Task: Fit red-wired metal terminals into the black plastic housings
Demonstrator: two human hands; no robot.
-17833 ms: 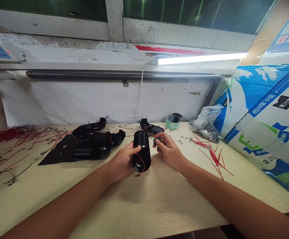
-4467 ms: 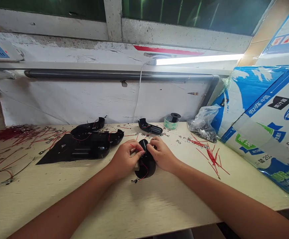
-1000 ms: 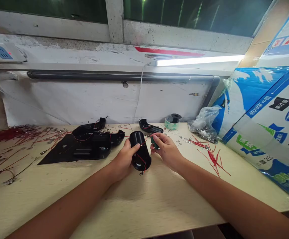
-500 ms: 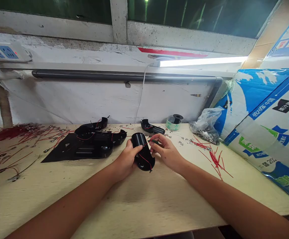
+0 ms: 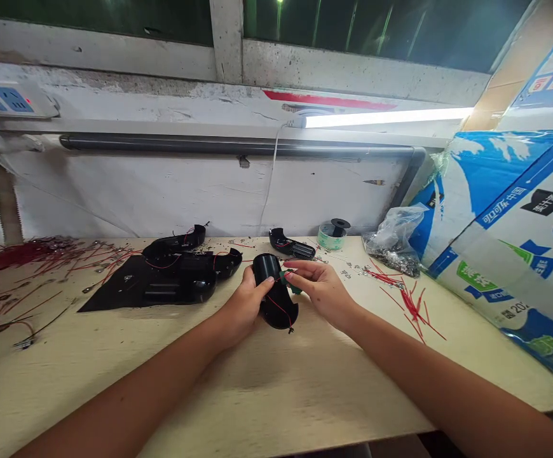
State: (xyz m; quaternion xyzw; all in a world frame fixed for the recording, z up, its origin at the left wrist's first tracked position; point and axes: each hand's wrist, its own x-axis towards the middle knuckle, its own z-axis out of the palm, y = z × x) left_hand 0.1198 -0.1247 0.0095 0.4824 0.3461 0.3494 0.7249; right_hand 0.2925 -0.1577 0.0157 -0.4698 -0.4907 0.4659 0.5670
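My left hand (image 5: 245,304) is closed around the side of a curved black plastic housing (image 5: 267,267), held tilted above the table. A thin red wire (image 5: 280,308) runs across the housing's lower part and ends in a dark tip at its rim. At the housing's right edge, my right hand (image 5: 321,289) pinches a small green piece (image 5: 292,284), which looks like a circuit board; the fingers partly cover it. Behind my hands, more black housings (image 5: 181,273) with red wires lie on a black sheet (image 5: 109,294), and another black housing (image 5: 295,247) rests near the wall.
Red wires with small metal parts (image 5: 23,254) are heaped at the left. On the right lie loose red wires (image 5: 414,305), a plastic bag of small metal parts (image 5: 393,245) and a large blue and white carton (image 5: 510,235). A tape roll (image 5: 331,238) stands near the wall.
The green piece has turned and shows more of its face beside the housing. My right fingers have shifted slightly and stretched out more. The left hand keeps its hold.
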